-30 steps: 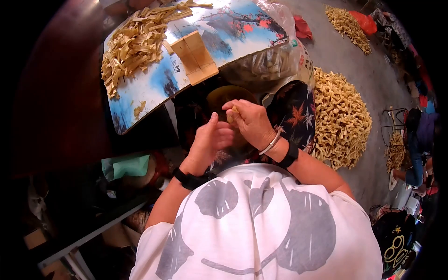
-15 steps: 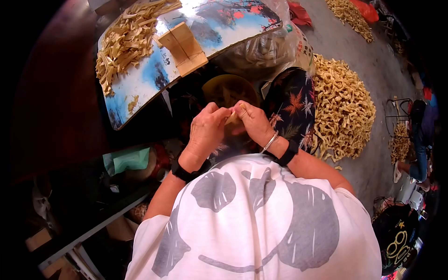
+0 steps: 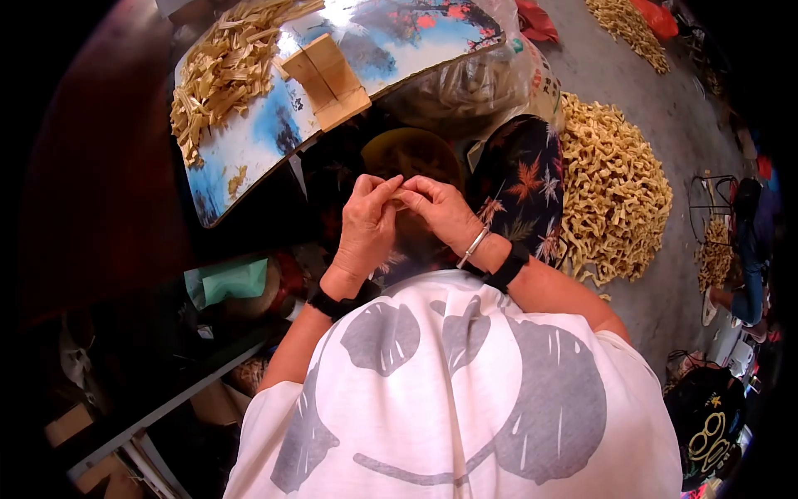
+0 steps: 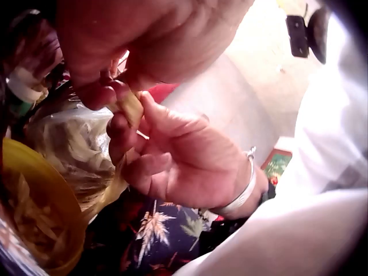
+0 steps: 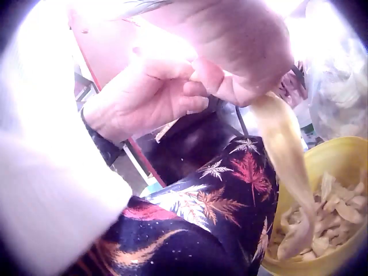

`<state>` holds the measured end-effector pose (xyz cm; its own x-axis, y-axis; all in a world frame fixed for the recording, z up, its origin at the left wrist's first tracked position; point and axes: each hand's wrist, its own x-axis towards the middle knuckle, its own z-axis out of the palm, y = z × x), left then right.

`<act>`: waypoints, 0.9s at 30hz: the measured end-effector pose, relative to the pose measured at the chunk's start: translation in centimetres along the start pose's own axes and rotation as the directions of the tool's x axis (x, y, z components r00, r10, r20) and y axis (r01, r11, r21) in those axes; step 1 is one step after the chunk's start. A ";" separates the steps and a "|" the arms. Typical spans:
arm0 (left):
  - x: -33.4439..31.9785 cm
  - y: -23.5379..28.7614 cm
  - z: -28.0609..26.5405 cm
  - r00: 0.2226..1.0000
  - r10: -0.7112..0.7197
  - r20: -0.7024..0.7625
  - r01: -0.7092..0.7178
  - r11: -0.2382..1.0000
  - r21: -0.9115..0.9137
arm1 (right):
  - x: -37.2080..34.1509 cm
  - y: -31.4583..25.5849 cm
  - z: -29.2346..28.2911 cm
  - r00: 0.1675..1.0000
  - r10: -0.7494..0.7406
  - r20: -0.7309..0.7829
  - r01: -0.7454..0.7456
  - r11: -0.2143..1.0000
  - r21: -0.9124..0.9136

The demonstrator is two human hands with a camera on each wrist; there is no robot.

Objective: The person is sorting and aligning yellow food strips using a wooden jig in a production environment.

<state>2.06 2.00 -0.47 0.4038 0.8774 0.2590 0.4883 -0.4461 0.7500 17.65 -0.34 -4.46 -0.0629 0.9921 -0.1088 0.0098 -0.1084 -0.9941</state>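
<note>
Hanging at the right-wrist frame's right, the strip [image 5: 289, 154] seems light, soft; left hand [image 3: 367, 219] and right hand [image 3: 440, 214] sensibly pinch its top.

I hold one long, limp, pale yellow strip of smooth, slightly glossy material [image 5: 284, 144] between the fingertips of my left hand [image 3: 364, 226] and right hand [image 3: 447, 218]. A short part is pinched between them, bent and mostly covered by my fingers. The rest hangs down from my right hand as a broad ribbon, curving to a loose end, seen against the round yellow plastic bowl [image 5: 330, 160] on the far side.
</note>
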 end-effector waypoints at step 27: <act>0.5 -0.5 -0.8 0.893 -0.447 0.055 0.415 0.770 -0.484 | 0.4 -3.7 -0.9 0.991 0.137 0.000 -0.137 0.990 -0.016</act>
<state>1.35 2.77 -0.22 0.1844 0.9732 -0.1375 0.1691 0.1063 0.9798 18.45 0.47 -0.79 -0.0609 0.9677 -0.2444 0.0347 -0.2427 -0.9695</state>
